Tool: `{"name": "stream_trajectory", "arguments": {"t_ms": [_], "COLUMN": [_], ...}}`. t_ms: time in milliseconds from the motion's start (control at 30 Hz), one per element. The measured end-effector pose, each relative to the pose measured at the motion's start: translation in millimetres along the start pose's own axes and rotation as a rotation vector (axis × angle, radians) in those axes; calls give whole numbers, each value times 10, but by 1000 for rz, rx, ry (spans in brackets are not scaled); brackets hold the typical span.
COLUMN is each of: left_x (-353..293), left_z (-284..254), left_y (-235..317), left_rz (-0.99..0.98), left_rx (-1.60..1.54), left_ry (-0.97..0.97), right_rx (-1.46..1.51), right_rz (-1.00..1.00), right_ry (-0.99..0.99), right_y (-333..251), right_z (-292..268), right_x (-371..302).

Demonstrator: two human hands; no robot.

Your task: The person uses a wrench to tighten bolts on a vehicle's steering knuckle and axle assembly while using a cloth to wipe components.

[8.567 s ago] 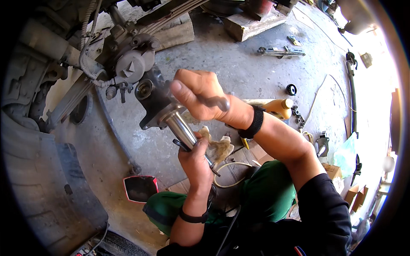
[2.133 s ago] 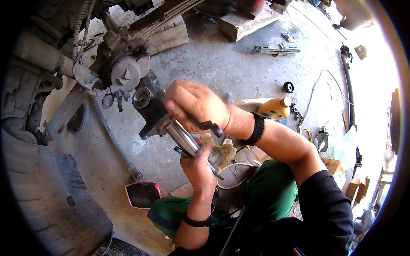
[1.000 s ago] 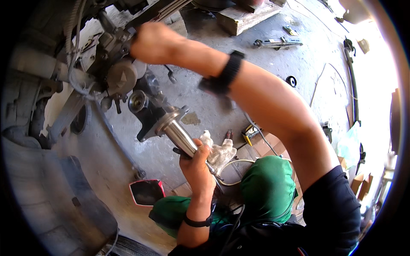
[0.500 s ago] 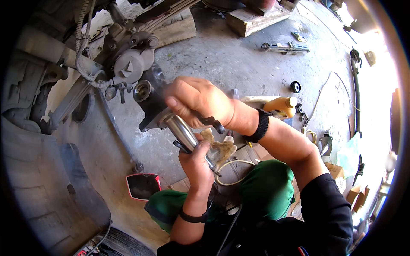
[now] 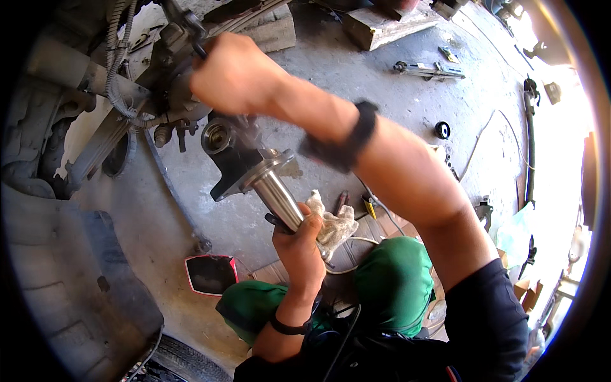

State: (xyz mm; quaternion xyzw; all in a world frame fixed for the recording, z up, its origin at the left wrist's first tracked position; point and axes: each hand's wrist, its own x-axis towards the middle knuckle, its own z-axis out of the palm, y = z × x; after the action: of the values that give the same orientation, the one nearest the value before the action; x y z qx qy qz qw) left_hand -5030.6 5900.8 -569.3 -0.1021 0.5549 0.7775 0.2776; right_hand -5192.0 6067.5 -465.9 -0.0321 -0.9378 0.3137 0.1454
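Note:
My left hand [image 5: 302,248] is closed around the shiny steel shaft of a steering knuckle [image 5: 280,200]. The knuckle's dark body, with a round bored eye, sits up and left of the shaft, close to the axle. A short dark piece pokes out beside my left thumb; I cannot tell what it is. My right hand [image 5: 232,73] is curled in front of the axle end [image 5: 181,105], above the knuckle, and hides part of it. A dark bent piece [image 5: 198,44] shows at its fingers, blurred, and the grip itself is hidden.
A soiled whitish cloth [image 5: 337,230] lies between my knees and the knuckle. A black tray with a red rim [image 5: 211,275] is by my left knee. Wooden blocks [image 5: 388,27], a metal tool [image 5: 428,70] and a black ring [image 5: 442,130] lie on the concrete. A vehicle underside fills the left.
My right hand has left the knuckle's flange and moved up and left to the axle end. The left hand keeps its grip on the shaft, which shows more fully.

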Motion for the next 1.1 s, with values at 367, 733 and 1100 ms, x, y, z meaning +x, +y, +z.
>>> {"name": "stream_trajectory", "arguments": {"t_ms": [367,733,1100], "left_x": [63,50,-12], "left_z": [-14,28,3], "left_y": [21,36,93], "left_rz": [9,16,-41], "left_rx": [21,-11,-23], "left_ry": [21,11,-4], "right_rx": [230,477,303], "right_rz": [94,-158,39], "right_ry": [209,372,348], "right_y": [192,87,-45], "right_z": [-180,151,246], "right_x": [-337,-856,-429]}}
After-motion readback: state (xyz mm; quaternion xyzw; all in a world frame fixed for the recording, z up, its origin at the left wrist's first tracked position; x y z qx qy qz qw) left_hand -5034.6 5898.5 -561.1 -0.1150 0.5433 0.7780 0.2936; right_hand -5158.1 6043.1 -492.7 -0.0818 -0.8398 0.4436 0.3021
